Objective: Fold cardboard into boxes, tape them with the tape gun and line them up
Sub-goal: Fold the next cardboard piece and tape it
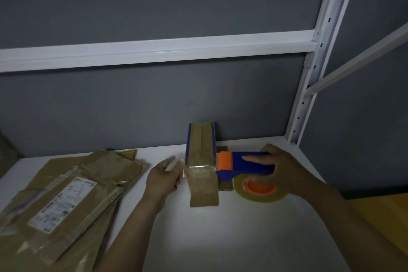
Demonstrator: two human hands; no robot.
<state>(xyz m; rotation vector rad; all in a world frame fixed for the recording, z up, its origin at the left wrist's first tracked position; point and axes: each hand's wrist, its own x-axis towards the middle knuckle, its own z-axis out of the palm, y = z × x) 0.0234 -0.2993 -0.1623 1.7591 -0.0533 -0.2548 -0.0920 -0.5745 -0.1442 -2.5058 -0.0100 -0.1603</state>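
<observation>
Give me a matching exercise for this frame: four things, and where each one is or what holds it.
1 tape gun
2 small box
3 flat cardboard
4 tape roll

A on the left of the table
B held by the right hand
C beside the left hand
D round an orange hub

Pairs: 1-B, 2-C, 3-A, 4-D.

A small brown cardboard box (pixel 202 161) stands near the back edge of the white shelf (pixel 220 238), with blue strips along its two long top edges and shiny clear tape over its near end. The tape gun (pixel 245 165), blue with an orange front, meets the box's right side, gripped by the right hand (pixel 284 170). Its yellowish tape roll (pixel 260 191) sits on an orange hub. The left hand (pixel 165 176) lies flat against the box's left side. Flattened cardboard (pixel 66 201), white label uppermost, lies stacked at the shelf's left edge.
</observation>
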